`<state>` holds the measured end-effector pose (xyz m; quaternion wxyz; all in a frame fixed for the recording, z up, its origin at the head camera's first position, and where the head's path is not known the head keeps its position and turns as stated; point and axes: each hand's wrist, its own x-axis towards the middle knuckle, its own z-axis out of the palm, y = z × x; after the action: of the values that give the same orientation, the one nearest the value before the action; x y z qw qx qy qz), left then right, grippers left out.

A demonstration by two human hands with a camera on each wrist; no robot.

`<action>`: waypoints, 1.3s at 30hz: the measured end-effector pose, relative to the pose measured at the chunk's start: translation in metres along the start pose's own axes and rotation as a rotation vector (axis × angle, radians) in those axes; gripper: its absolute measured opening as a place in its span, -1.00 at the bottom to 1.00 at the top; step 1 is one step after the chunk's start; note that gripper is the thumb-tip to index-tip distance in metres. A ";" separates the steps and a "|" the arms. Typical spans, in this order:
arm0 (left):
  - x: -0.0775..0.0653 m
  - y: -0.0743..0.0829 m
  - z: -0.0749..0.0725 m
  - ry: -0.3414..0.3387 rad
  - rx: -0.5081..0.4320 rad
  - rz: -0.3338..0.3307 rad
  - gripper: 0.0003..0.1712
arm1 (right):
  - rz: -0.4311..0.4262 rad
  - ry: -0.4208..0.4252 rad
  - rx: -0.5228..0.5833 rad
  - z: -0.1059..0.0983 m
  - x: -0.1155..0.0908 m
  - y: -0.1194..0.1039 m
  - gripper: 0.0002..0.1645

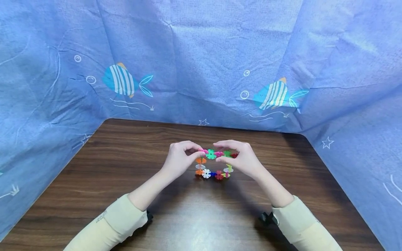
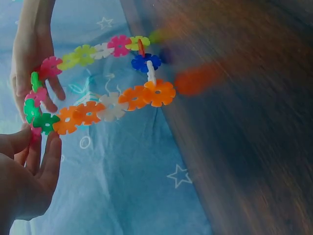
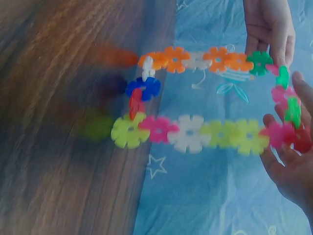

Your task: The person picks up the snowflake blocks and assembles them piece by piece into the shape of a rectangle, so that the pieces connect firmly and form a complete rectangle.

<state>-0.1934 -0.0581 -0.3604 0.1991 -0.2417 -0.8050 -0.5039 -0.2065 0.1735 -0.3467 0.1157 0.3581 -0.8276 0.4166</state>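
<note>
A four-sided loop of linked plastic snowflake building discs (image 1: 210, 154) stands upright on the table, in orange, white, blue, red, yellow-green, pink and green. My left hand (image 1: 179, 158) pinches the upper left corner between thumb and fingers, at a pink disc beside green ones (image 2: 46, 123). Around the upper right corner my right hand (image 1: 243, 158) is spread, thumb and forefinger apart. In the right wrist view, the fingers of the right hand (image 3: 293, 171) rest by the pink disc (image 3: 279, 134) and a red one, partly hidden there. The bottom row's blue disc (image 3: 143, 88) is near the tabletop.
Dark wood-grain tabletop (image 1: 125, 174) extends around the loop, glossy enough to reflect the lowest discs. A blue cloth (image 1: 204, 69) with printed fish hangs behind and along both sides. Dark wrist devices (image 1: 268, 218) show beneath the light sleeves.
</note>
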 end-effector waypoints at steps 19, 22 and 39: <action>0.022 0.014 -0.046 0.129 -0.058 -0.046 -0.87 | 0.185 0.039 -0.020 -0.003 -0.032 0.033 -0.44; 0.027 0.017 -0.052 0.138 -0.117 -0.058 -0.85 | 0.167 0.041 -0.001 -0.001 -0.034 0.038 -0.47; 0.037 0.030 -0.060 0.193 -0.304 -0.085 -0.77 | 0.183 0.186 0.020 0.005 -0.029 0.018 -0.82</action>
<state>-0.2012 -0.0944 -0.2935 0.2150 -0.1852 -0.7062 -0.6486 -0.1971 0.1912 -0.3747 0.1501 0.2419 -0.8382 0.4651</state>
